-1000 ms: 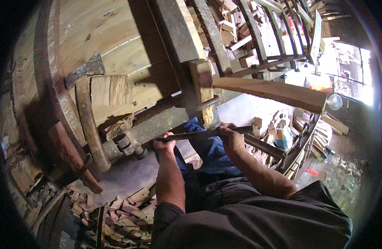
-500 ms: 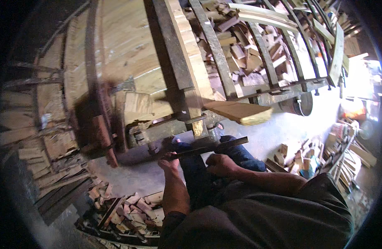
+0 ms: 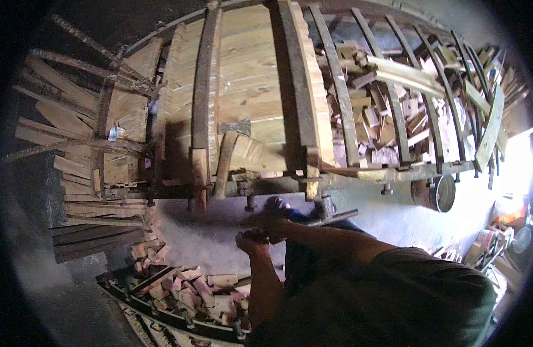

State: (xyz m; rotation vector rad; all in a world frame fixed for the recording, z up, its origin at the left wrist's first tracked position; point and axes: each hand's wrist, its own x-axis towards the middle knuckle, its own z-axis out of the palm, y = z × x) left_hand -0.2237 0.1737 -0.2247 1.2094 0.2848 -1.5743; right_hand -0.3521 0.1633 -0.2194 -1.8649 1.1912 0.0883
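My left hand and my right hand are close together below the front edge of a metal clamping rack. Both look closed around the left part of a dark metal bar, though shadow and my right forearm hide much of the grip. The bar's free end sticks out to the right, under a bolt-like clamp screw. Above the hands, a pale wooden panel of joined strips lies under dark steel crossbars. A short wooden block sits under one crossbar's near end.
Wood offcuts show between the bars at the right. More scraps fill a rack at the lower left. A bucket hangs or stands below the rack's right side. Stacked boards lie at the left.
My right hand has moved left along the bar to beside my left hand. The view has shifted, and the loose board that jutted from the rack's front now appears edge-on.
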